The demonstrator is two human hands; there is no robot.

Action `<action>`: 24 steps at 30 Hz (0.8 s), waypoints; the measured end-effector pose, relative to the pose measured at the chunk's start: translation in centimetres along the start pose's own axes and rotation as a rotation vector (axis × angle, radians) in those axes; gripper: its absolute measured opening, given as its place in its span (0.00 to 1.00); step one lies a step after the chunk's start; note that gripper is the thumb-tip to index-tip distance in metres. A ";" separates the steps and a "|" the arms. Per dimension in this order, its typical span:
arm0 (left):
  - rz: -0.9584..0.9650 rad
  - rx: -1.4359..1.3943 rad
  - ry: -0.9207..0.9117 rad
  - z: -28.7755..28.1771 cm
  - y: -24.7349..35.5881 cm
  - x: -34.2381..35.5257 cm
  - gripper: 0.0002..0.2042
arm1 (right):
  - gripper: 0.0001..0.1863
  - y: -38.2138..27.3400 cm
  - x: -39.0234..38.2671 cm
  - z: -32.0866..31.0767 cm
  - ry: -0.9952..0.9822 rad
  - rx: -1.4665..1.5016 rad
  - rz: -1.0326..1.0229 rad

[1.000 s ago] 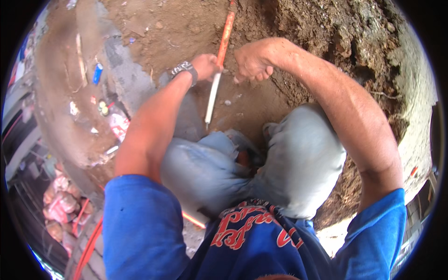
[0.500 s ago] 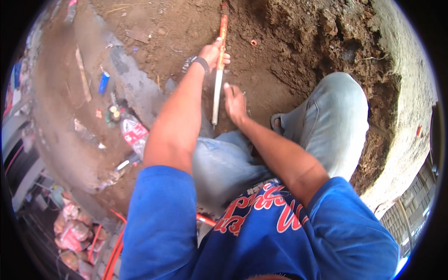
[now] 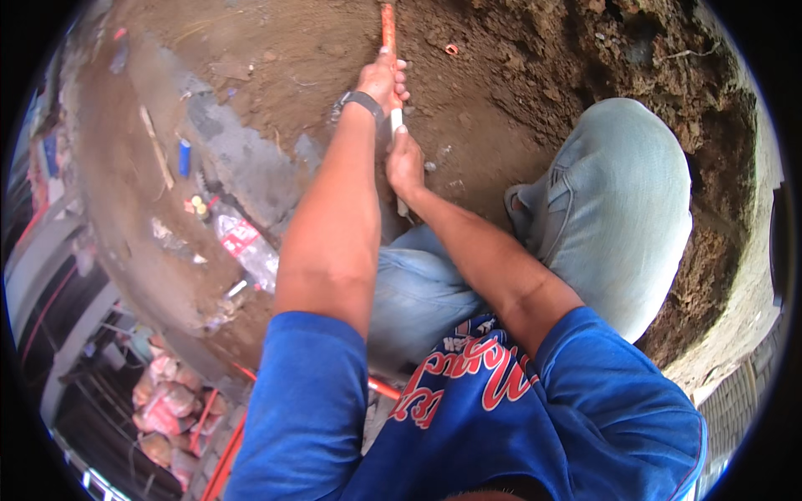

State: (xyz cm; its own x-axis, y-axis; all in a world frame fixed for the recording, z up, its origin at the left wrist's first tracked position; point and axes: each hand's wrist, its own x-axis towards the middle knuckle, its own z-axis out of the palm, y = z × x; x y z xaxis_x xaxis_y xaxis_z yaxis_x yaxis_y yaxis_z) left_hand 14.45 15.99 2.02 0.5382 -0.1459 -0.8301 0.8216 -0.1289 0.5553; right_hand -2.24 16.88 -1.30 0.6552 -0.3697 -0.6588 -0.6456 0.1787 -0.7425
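Observation:
A slim orange pipe runs lengthwise in front of me over the dirt. Its near part is a white pipe, in line with the orange one. My left hand, with a dark band on the wrist, is wrapped around the orange part close to where the colours meet. Lower down, my right hand is closed around the white part, thumb on top. The white pipe's near end shows just below the right hand. How the two parts join is hidden by my left hand.
A clear plastic bottle with a red label lies on the left, below a blue cylinder and a wood strip. Rough dug earth rises at the right. A small orange pipe piece lies on the dirt. Bags sit lower left.
My right hand, apart from the pipe and open before, has closed around the white part. My left hand still grips the orange part. The view has shifted slightly.

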 end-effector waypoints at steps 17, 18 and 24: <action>-0.052 0.003 -0.178 -1.6 -0.2 -1.1 0.32 | 0.32 -0.3 -0.4 -4.2 -0.659 0.877 0.572; -0.056 0.014 -0.179 -1.4 -0.5 -1.0 0.33 | 0.33 -0.3 -0.5 -4.1 -0.641 0.861 0.568; -0.093 0.139 -0.017 -1.3 -1.7 -0.5 0.34 | 0.38 1.9 0.0 -1.7 -0.386 0.383 0.390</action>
State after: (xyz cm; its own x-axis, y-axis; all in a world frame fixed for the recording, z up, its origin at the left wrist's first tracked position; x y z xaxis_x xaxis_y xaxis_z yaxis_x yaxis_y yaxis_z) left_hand 13.01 17.53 1.36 0.4568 -0.1432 -0.8779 0.8333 -0.2765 0.4787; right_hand -4.13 15.69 -2.50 0.5412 0.1281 -0.8311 -0.7255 0.5708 -0.3844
